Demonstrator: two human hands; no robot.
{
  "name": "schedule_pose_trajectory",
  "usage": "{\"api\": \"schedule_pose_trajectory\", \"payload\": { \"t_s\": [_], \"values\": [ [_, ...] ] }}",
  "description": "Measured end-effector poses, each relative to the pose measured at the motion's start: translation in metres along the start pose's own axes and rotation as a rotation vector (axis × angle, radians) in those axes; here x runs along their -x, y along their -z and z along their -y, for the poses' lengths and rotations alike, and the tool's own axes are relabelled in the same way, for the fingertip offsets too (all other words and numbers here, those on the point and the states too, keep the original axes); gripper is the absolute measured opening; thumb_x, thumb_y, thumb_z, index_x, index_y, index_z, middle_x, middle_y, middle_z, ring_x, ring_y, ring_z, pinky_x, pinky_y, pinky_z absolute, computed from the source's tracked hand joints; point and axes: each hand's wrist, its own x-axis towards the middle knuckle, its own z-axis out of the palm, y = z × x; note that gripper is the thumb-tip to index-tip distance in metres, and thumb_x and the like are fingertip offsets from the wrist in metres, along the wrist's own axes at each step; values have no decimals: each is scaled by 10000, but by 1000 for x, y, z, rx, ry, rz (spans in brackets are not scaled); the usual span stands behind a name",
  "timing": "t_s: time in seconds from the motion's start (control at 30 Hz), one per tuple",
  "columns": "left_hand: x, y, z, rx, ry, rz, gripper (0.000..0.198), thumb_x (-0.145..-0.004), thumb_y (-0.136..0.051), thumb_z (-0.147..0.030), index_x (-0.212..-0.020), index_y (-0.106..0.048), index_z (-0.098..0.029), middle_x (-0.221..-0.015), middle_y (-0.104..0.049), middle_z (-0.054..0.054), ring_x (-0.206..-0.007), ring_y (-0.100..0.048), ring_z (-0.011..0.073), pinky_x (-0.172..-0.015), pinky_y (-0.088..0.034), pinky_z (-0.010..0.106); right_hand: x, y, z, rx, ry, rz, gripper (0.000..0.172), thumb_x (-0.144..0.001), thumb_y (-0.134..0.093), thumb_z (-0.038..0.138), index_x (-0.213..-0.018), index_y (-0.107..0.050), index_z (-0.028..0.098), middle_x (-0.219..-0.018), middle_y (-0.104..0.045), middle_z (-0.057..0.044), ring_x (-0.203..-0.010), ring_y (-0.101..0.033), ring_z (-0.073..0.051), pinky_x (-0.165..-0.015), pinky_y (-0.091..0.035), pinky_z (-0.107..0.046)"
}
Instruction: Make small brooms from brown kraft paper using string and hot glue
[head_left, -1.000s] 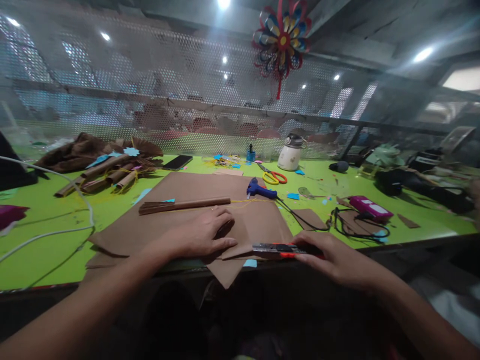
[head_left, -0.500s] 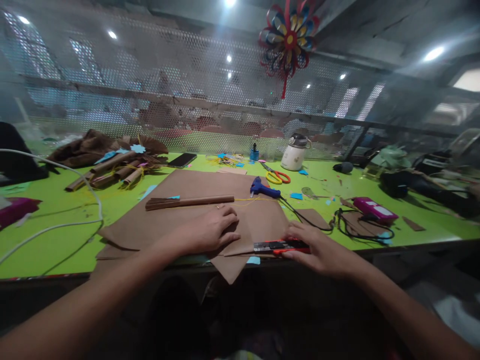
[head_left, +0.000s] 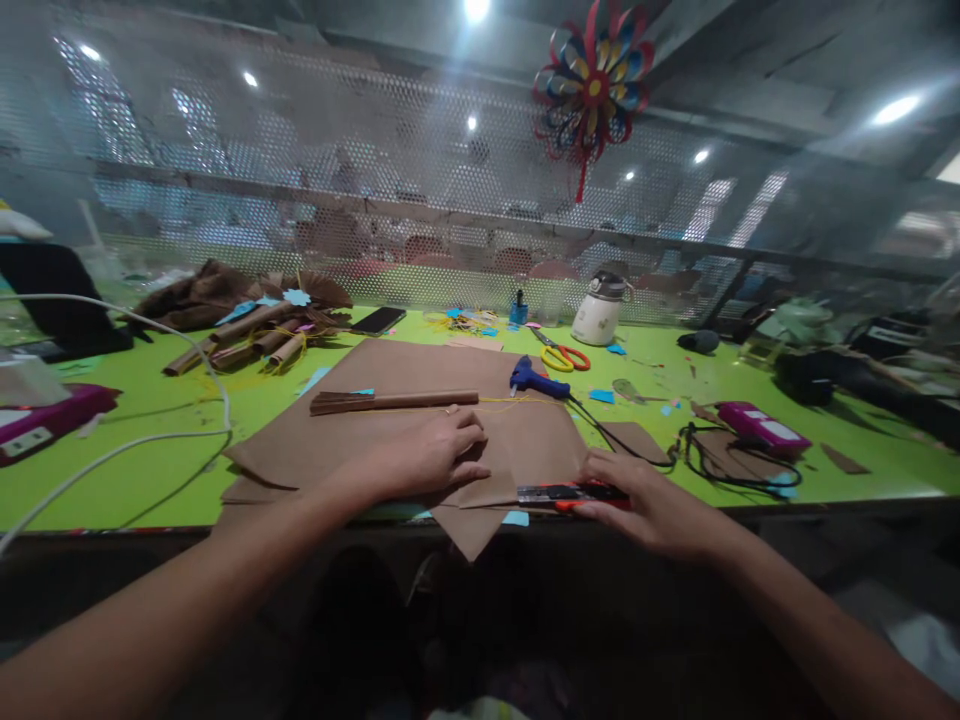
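Brown paper sheets [head_left: 285, 440] lie on the green table, with a pointed corner [head_left: 471, 535] hanging over the front edge. My left hand [head_left: 431, 450] rests palm down on the paper, fingers slightly bent and apart, holding nothing. In my right hand [head_left: 637, 495] is a red and black utility knife [head_left: 562, 493], gripped between thumb and fingers. Its metal end points left, along a fold or flap of the paper near the table edge. Beyond my left hand lies a rolled brown paper tube [head_left: 420, 400] with a fringed end. A blue glue gun [head_left: 538, 378] rests on the paper.
Yellow and red handled scissors [head_left: 562, 358] and a white bottle [head_left: 598, 312] stand farther back. At the left lie several paper rolls [head_left: 247, 335], a phone [head_left: 379, 320] and a white cable [head_left: 217, 400]. A purple power strip [head_left: 763, 428] and black cord [head_left: 694, 470] are at the right.
The head view has turned slightly left, so everything sits farther right in the picture. Both hands and the knife keep nearly the same places on the paper.
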Motion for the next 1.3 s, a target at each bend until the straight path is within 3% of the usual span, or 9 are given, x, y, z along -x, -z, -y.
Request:
{"api": "schedule_pose_trajectory", "payload": {
  "t_s": [0.3, 0.7, 0.97, 1.3],
  "values": [
    [-1, -3, 5, -29, -15, -19, 353, -888, -480, -465, -1032, -592, -162, -1087, -541, 109, -978, -518, 229, -878, -420, 354, 17, -2, 6, -11, -55, -24, 160, -935, -458, 312, -920, -549, 181, -872, -582, -51, -771, -559, -171, -688, -422, -280],
    [1, -3, 2, -15, -13, -38, 333, -892, -489, -431, -1046, -595, -156, -1086, -546, 108, -956, -533, 218, -867, -430, 346, -1, -13, 6, 33, -9, -57, 144, -918, -494, 310, -880, -544, 180, -861, -554, -50, -753, -533, -172, -675, -403, -280],
    [0, -5, 5, -28, -12, -31, 359, -891, -480, -454, -1054, -589, -153, -1102, -538, 111, -993, -521, 230, -886, -427, 363, 9, -8, 6, -4, -18, -41, 126, -924, -487, 294, -882, -526, 182, -862, -545, -39, -750, -519, -162, -670, -393, -271],
    [-1, -11, 10, -49, -31, -58, 361, -893, -471, -467, -1055, -583, -164, -1092, -541, 104, -973, -527, 221, -874, -435, 359, 1, -12, 15, 43, -30, -47, 138, -918, -492, 299, -918, -551, 174, -875, -554, -46, -765, -525, -175, -681, -397, -285]
  ]
}}
